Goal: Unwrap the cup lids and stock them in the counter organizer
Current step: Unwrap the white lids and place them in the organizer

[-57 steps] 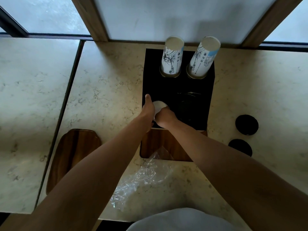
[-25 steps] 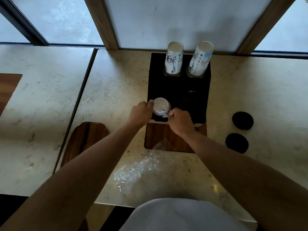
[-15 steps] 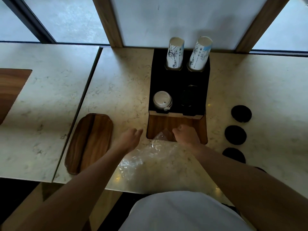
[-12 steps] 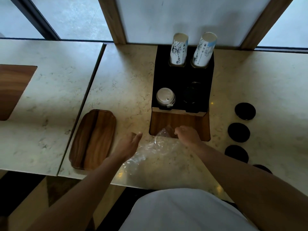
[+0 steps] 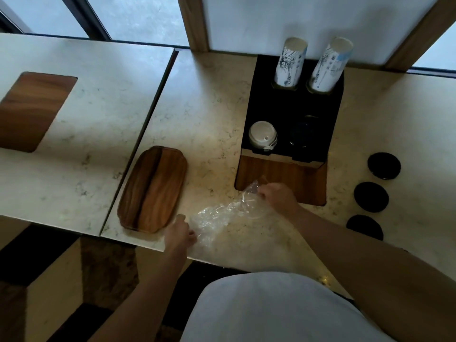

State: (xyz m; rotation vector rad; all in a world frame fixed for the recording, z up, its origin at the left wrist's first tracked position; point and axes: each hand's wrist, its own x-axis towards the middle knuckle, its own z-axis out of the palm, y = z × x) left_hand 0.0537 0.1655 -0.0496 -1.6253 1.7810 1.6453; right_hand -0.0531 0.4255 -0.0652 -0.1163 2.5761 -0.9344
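A stack of white cup lids (image 5: 262,135) sits in the front left slot of the black-and-wood counter organizer (image 5: 283,176). Dark lids (image 5: 304,134) fill the front right slot. Two stacks of printed paper cups (image 5: 291,62) stand in the back slots. The empty clear plastic wrap (image 5: 222,218) lies crumpled on the marble counter in front of the organizer. My right hand (image 5: 280,197) pinches its far end. My left hand (image 5: 179,234) grips its near end at the counter's front edge.
A wooden tray (image 5: 153,190) lies left of the wrap. Three black round coasters (image 5: 371,196) line the counter to the right of the organizer. A second counter slab (image 5: 98,114) with a wooden inlay lies to the left, past a seam. Windows run behind.
Both hands left the white lids in the organizer slot and drew back to the wrap. They now hold it at both ends, the left hand having moved nearer the counter edge.
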